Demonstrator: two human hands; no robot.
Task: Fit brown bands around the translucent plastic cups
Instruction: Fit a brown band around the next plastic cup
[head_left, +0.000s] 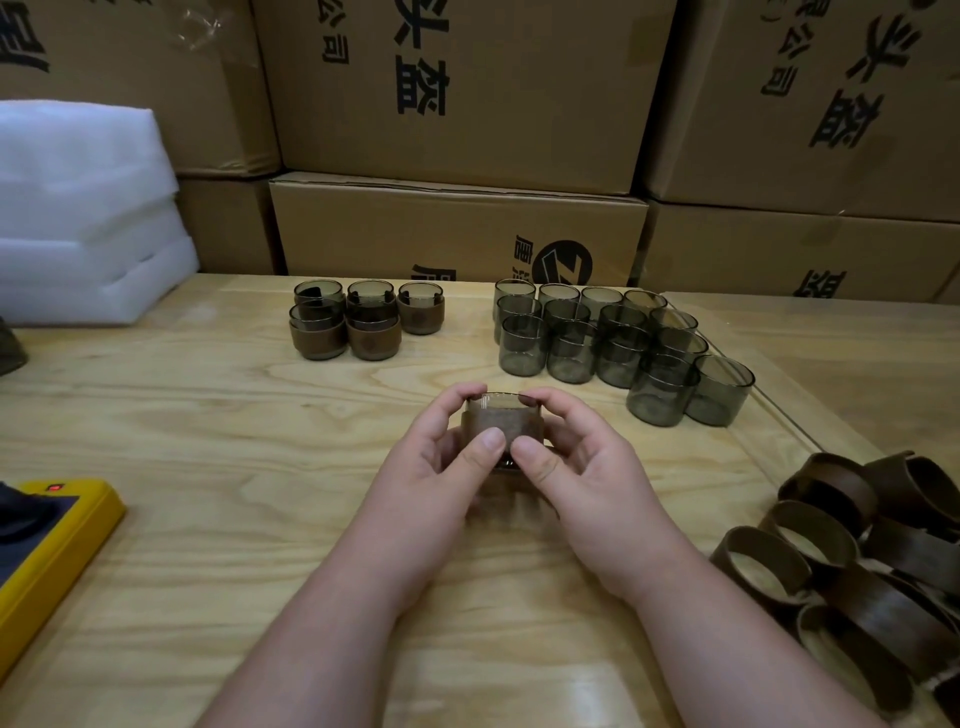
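A translucent cup (503, 403) with a brown band (500, 425) around its lower part is held over the middle of the table. My left hand (441, 457) grips it from the left, thumb on the band's front, fingers curled over the rim. My right hand (571, 457) grips it from the right the same way. Several bare cups (613, 348) stand in rows at the back right. Banded cups (363, 322), some stacked, stand at the back centre-left. A pile of loose brown bands (857, 561) lies at the right edge.
Wooden table (260, 467). A yellow device (47, 551) lies at the left edge. White foam sheets (78, 218) are stacked at the back left. Cardboard boxes (457, 218) form a wall behind the table.
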